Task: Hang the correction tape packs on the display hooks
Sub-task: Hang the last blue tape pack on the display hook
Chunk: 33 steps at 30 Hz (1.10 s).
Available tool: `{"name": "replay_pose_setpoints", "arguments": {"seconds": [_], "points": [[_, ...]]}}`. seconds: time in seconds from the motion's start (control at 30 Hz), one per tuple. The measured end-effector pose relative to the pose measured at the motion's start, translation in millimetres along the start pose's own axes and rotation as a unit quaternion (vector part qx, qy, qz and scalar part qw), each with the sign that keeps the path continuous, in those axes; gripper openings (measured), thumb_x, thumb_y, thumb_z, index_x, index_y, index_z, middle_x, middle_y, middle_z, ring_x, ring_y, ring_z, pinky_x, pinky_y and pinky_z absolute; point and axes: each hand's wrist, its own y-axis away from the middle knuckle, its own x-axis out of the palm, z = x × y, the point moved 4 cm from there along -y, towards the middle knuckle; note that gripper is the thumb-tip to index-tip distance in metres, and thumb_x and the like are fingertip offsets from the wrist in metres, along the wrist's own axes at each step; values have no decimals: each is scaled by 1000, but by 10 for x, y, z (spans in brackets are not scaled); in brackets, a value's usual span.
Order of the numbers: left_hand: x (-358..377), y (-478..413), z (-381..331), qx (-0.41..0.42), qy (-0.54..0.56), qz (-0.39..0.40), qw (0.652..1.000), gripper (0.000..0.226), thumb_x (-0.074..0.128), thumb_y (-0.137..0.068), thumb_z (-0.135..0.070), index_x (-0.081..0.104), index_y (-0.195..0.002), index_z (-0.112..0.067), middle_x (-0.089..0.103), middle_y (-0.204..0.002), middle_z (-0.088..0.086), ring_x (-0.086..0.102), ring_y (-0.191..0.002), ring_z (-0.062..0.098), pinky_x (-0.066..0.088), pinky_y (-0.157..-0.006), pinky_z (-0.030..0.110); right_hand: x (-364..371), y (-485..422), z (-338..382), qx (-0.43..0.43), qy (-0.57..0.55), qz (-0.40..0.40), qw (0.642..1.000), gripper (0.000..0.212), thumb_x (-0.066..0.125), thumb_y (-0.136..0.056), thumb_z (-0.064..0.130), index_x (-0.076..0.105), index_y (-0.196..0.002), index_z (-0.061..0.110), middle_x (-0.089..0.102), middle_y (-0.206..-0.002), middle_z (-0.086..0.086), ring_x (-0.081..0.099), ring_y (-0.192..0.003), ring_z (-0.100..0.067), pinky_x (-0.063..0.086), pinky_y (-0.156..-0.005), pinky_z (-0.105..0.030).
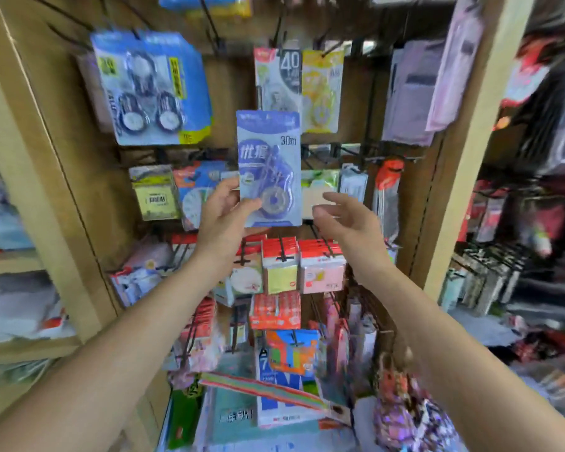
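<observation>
— Both forearms [118, 347] are reaching up and forward. What is the left hand [224, 212] doing?
— Pinching the correction tape pack [268, 164] at its lower left corner, thumb on the front, and holding it upright just below the grey "40" pack [279, 79].
— The right hand [346, 216]?
— Hovering empty, fingers loosely spread, below and right of the "40" pack, apart from the card.
— Handling?
— I am judging it light: stiff card, slick blister. Gripping the edges is looking safest, leaving the top free for the display hooks [310, 156].
</observation>
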Motion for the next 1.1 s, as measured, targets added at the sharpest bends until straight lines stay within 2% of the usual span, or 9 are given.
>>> {"name": "replay_pose_setpoints", "arguments": {"seconds": [0.17,0.27,0.33,0.5,0.57,0.7,0.83,0.93,1.1], "points": [[340,-319,-237,36,6,60,998,34,68,-93,-8,59,-126,-14,72,-121,6,72,-106,23,60,-84,46,181,-514,495,-40,-31,18,999,38,77,-85,19,64,-120,14,75,-92,-10,72,-84,-23,61,-75,-38],[429,-588,-405,101,-41,71,992,35,66,-96,-6,57,-129,-9,75,-114,8,73,-101,20,60,-87,39,147,-767,665,-65,-45,-15,997,31,78,-85,16,66,-114,13,74,-92,-17,71,-81,-28,60,-71,-43],[442,-811,-462,158,-124,82,976,38,69,-95,-21,57,-130,-14,75,-104,3,73,-96,19,59,-88,41,104,-921,722,-74,-51,-26,996,32,77,-85,15,65,-115,15,73,-97,-18,71,-84,-31,60,-71,-43],[343,-1257,-426,204,-432,83,875,66,46,-75,-74,57,-129,-37,72,-113,-15,67,-108,15,54,-90,42,-149,-1276,774,-91,-19,-104,990,36,76,-87,20,60,-119,16,71,-99,-10,71,-86,-20,58,-68,-29],[317,-1389,-337,184,-515,112,830,80,37,-67,-85,56,-130,-39,71,-118,-16,65,-112,17,54,-88,41,-281,-1420,752,-91,-14,-137,986,33,76,-87,20,59,-116,18,70,-92,-3,71,-84,-17,59,-69,-32],[307,-1490,-204,195,-543,137,805,76,31,-67,-90,65,-116,-42,71,-105,-22,66,-104,8,54,-84,37,-464,-1647,627,-67,9,-149,986,34,75,-88,20,58,-117,20,69,-92,-1,73,-89,-21,61,-78,-49],[305,-1492,-148,237,-582,121,769,89,16,-60,-102,66,-105,-43,72,-100,-24,67,-99,7,54,-79,34,-525,-1727,503,-68,33,-139,987,36,73,-89,20,57,-122,21,69,-99,-5,72,-91,-18,62,-77,-40],[321,-1504,-136,253,-576,117,768,105,2,-51,-107,65,-104,-42,72,-101,-24,67,-99,6,55,-79,34,-539,-1736,448,-71,39,-131,988,34,74,-88,23,58,-119,23,70,-101,-4,72,-92,-17,61,-75,-33],[308,-1519,-104,257,-557,119,781,107,1,-50,-108,64,-105,-42,72,-103,-22,68,-101,7,54,-82,36,-592,-1778,433,-45,50,-138,988,35,73,-89,20,60,-122,13,71,-98,-4,72,-88,-16,59,-69,-26]]}}
